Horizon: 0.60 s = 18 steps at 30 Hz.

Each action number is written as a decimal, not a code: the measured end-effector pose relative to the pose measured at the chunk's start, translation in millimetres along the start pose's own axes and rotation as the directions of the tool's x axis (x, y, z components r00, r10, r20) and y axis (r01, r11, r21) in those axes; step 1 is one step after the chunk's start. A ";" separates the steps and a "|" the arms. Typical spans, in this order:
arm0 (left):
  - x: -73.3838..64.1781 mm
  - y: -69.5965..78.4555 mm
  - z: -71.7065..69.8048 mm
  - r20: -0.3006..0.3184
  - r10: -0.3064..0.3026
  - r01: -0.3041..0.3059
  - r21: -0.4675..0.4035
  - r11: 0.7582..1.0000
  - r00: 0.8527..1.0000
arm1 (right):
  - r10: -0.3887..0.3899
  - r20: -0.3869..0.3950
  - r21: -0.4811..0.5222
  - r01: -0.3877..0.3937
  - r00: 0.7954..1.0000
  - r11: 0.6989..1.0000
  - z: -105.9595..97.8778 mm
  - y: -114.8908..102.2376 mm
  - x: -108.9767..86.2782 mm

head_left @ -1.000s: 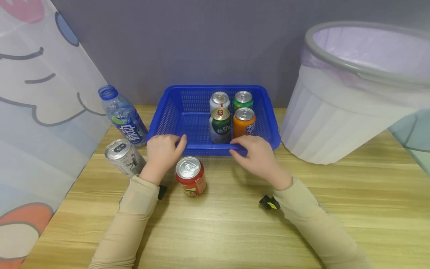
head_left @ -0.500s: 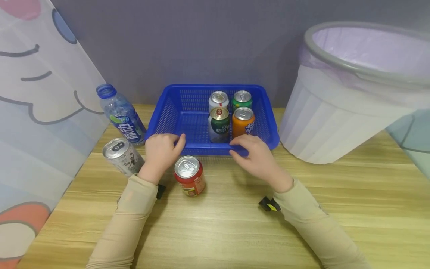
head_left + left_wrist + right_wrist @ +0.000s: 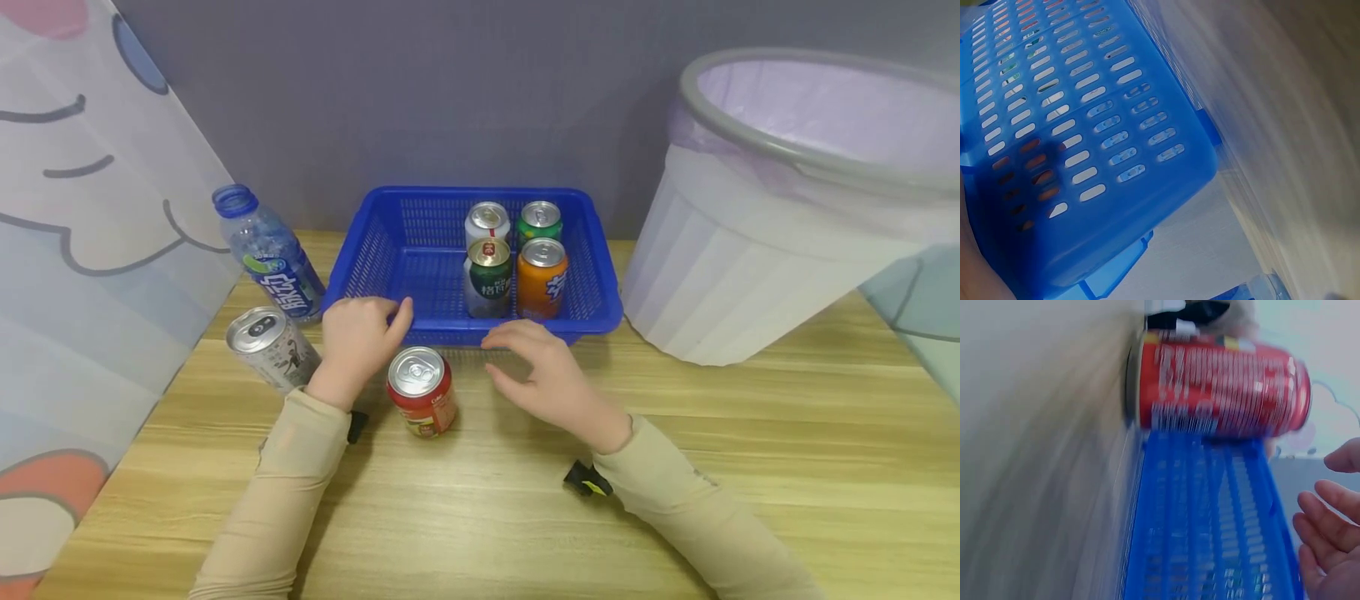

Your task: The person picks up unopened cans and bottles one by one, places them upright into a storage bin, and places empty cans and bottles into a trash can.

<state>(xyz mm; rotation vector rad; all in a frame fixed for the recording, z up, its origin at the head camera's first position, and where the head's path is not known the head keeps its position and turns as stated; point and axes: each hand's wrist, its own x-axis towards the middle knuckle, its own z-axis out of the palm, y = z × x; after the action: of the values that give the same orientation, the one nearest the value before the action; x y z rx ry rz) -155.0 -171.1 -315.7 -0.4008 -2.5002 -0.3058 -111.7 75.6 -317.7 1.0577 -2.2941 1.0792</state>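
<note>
In the head view, my left hand (image 3: 356,346) grips the front left rim of a blue plastic basket (image 3: 420,323). The left wrist view shows its fingers dimly through the basket's slots. My right hand (image 3: 551,383) is just in front of the basket's front side, fingers apart and nothing between them. A red Coke can (image 3: 423,400) stands upright on the table between the hands. The right wrist view has that can (image 3: 1222,387) close up, with the loosely bent fingers to its right. Inside the basket's right half stand several cans, including an orange can (image 3: 542,283) and a dark green can (image 3: 489,279).
A grey-white can (image 3: 277,350) stands left of my left wrist. Behind it is a capless plastic bottle (image 3: 273,258) with a blue label. A tall white bin (image 3: 735,258) with a lilac liner stands right of the basket, on the wooden table (image 3: 487,517).
My right hand has let go of the basket's front rim and moved left and a little toward me, nearer the Coke can. My left hand stays on the rim.
</note>
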 end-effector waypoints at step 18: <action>0.9 0.4 -0.4 0.031 -0.022 0.022 0.004 1.000 0.999 | 0.231 0.298 0.105 -0.273 0.926 0.956 25.2 -23.3 -0.8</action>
<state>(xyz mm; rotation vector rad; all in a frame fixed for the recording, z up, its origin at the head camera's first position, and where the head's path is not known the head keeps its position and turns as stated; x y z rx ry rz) -155.4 -170.6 -314.8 -0.3802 -2.5369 -0.3060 -94.1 46.6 -322.6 1.0480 -2.6740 1.2829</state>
